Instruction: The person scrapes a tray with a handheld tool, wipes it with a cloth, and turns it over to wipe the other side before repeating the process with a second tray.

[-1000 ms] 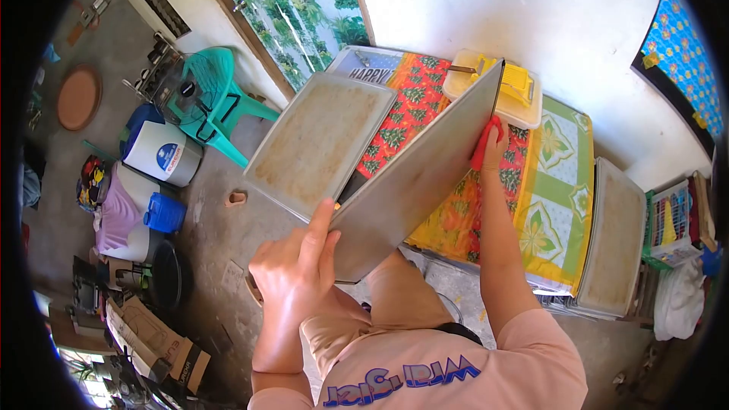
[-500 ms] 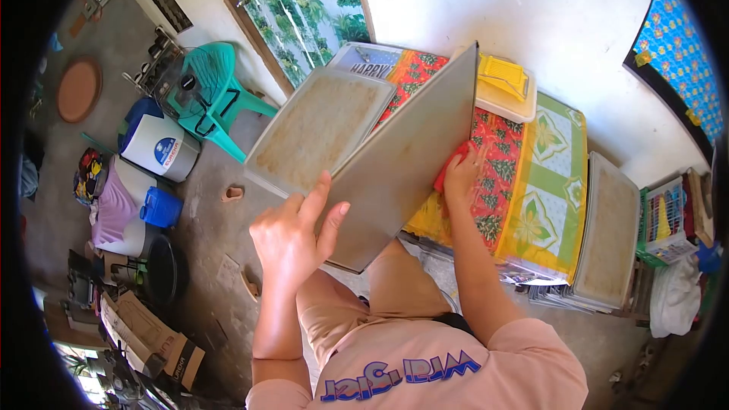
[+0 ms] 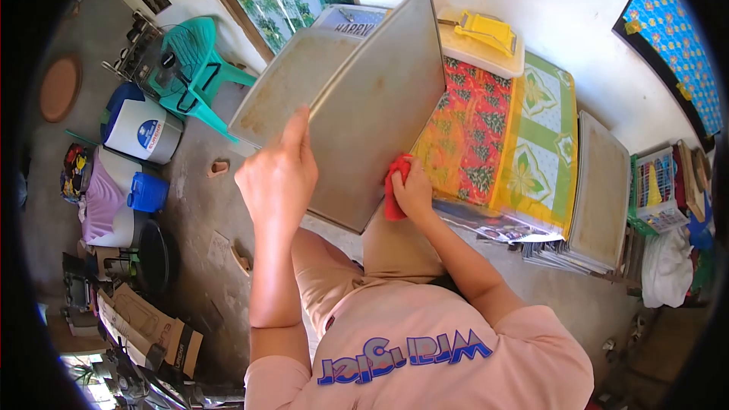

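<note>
My left hand grips the near left edge of a flat metal tray, its index finger laid up along the rim. The tray is tilted up on its side, its dull grey face turned to the right. In my right hand a bunched red cloth is held against the tray's lower right edge. Behind the raised tray, a second tray with brownish stains lies flat at the table's left end.
A patterned tablecloth covers the table. On it stands a pale container with a yellow plastic item. More trays are stacked at the right, near a basket. A green chair and a blue-and-white appliance stand left.
My right hand and the red cloth have moved down and left, from beside the tray's face to its lower edge. The tray now stands more upright, still in my left hand.
</note>
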`<action>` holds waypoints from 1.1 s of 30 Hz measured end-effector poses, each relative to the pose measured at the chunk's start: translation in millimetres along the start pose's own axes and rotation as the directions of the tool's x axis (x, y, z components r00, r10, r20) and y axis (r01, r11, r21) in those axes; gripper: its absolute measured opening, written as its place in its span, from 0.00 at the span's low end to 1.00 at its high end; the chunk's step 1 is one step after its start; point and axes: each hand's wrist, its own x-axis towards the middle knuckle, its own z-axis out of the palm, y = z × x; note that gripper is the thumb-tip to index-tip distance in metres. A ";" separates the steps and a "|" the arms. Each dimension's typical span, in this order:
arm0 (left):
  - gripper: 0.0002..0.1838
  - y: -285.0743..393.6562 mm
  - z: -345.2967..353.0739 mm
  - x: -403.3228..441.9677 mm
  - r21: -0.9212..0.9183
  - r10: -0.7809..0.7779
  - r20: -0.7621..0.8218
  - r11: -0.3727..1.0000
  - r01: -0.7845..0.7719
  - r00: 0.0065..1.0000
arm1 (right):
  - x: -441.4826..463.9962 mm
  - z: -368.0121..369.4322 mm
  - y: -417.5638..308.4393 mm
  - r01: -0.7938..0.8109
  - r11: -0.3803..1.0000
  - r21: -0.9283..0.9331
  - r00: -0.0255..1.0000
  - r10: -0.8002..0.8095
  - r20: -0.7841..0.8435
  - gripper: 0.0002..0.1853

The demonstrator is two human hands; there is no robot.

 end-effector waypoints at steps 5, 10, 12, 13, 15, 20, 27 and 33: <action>0.10 -3.4 2.4 -3.5 0.077 -0.019 -0.021 0.997 0.020 1.000 | -36.7 -8.5 -20.8 0.031 0.998 0.050 0.981 -0.040 0.188 0.20; 0.10 -6.4 3.8 -3.7 0.072 0.004 -0.038 0.997 -0.002 0.999 | -58.3 -18.9 -40.4 0.068 0.995 0.077 0.934 -0.091 0.346 0.20; 0.10 -5.2 5.1 -0.4 0.049 0.050 -0.064 0.998 -0.047 0.997 | -66.0 -32.8 -57.8 0.215 0.976 0.048 0.890 -0.216 0.401 0.20; 0.11 -4.6 5.9 2.8 0.027 0.083 -0.083 0.996 -0.081 0.993 | -74.5 -23.1 -57.4 0.193 0.977 0.094 0.836 -0.214 0.506 0.20; 0.11 -4.4 11.4 10.9 -0.022 0.161 -0.118 0.986 -0.165 0.980 | -93.0 5.7 -64.8 0.131 0.976 0.176 0.691 -0.217 0.689 0.20; 0.12 -21.9 30.2 38.6 -0.102 0.331 -0.166 0.931 -0.350 0.929 | -93.3 14.0 -89.0 0.224 0.907 0.357 0.628 -0.415 0.659 0.21; 0.10 -23.5 33.5 43.7 -0.208 0.330 -0.205 0.905 -0.370 0.922 | -43.1 -41.5 -39.1 0.510 0.777 0.369 0.839 -0.545 -0.011 0.24; 0.17 -18.8 31.5 43.5 -0.216 0.338 -0.192 0.901 -0.375 0.921 | 78.5 -88.0 -50.1 0.543 0.775 0.323 0.738 -0.257 -0.624 0.30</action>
